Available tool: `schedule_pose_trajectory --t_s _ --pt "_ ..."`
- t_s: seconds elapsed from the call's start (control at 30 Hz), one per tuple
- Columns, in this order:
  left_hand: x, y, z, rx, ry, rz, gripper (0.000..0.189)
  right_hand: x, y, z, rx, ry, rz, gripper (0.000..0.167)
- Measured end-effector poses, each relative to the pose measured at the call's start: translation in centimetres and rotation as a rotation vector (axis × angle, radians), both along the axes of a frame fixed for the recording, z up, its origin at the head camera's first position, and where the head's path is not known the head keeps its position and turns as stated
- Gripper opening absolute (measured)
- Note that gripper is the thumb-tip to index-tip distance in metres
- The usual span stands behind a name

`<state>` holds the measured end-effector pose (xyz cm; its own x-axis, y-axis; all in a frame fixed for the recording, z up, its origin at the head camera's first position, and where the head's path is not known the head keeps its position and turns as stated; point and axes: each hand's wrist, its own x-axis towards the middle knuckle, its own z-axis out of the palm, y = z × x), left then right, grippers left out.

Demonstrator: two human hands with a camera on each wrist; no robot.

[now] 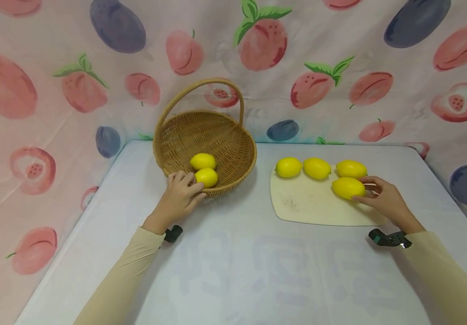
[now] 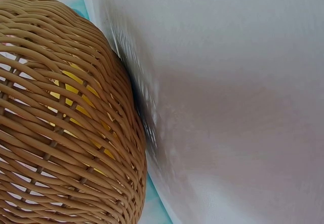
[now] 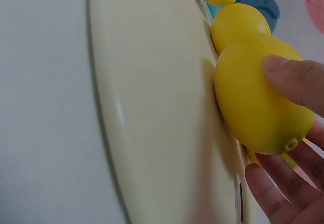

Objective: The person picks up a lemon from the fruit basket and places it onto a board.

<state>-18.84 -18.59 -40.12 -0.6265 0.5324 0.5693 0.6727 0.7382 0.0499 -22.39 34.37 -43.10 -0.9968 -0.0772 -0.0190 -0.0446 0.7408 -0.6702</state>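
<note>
A wicker basket [image 1: 233, 167] with a tall handle stands on the table, two lemons [image 1: 203, 161] inside it. My left hand [image 1: 182, 194] grips its front left rim, fingers over the edge beside the nearer lemon [image 1: 207, 178]. In the left wrist view the basket's woven side [image 2: 76, 133] fills the left, with yellow showing through the gaps; the hand is out of that view. My right hand [image 1: 385, 201] holds a lemon [image 1: 348, 188] between thumb and fingers over the cutting board [image 1: 310, 203]. The right wrist view shows the thumb on this lemon [image 3: 258, 97], fingers at its far side.
Along the board's back edge lie three more lemons: one at left [image 1: 288, 167], one beside it [image 1: 317, 168], and one right behind the held lemon [image 1: 352, 169]. A white cloth covers the table [image 1: 233, 271]. Fruit-printed fabric [image 1: 217, 54] hangs behind and at the sides.
</note>
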Motion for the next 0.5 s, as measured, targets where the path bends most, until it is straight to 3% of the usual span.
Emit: schedule_pose_trajectory --t_s 0.33,0.5 --pt "-0.21 -0.15 -0.24 -0.004 0.009 0.001 0.029 -0.26 -0.60 0.08 -0.044 0.039 -0.005 0.065" --pt "-0.17 -0.12 -0.19 -0.006 0.002 0.007 0.023 -0.29 -0.93 0.05 -0.078 0.049 -0.001 0.065"
